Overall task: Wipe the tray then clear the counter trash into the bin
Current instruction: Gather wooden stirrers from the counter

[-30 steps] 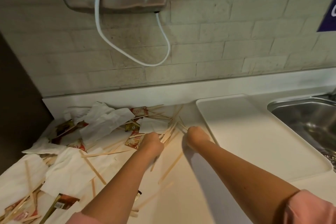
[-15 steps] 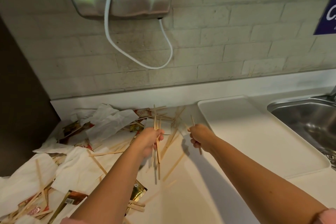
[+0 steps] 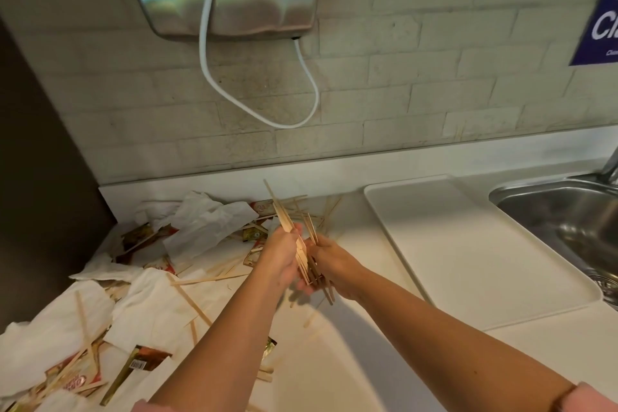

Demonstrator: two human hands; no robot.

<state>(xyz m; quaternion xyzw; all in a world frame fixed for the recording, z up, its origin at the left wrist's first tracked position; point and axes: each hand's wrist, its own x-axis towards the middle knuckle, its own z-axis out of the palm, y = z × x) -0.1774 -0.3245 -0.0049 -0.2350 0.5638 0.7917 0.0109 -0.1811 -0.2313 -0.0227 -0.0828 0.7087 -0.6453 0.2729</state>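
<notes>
Nearest, crumpled napkins (image 3: 50, 341) and sauce packets (image 3: 140, 359) litter the counter (image 3: 334, 375) at left. Mid-scene, left hand (image 3: 282, 259) and right hand (image 3: 331, 261) meet, both clenched around one bundle of wooden sticks (image 3: 294, 239). White tray (image 3: 468, 254) lies right, sink (image 3: 568, 214) beyond it.

Readable text: very little.
On blue wall sign (image 3: 598, 27), cut off at frame edge, white letters "Cl"; on torn packet (image 3: 72, 381) on worktop (image 3: 334, 371), red print, possibly "Coffee", too blurred.
</notes>
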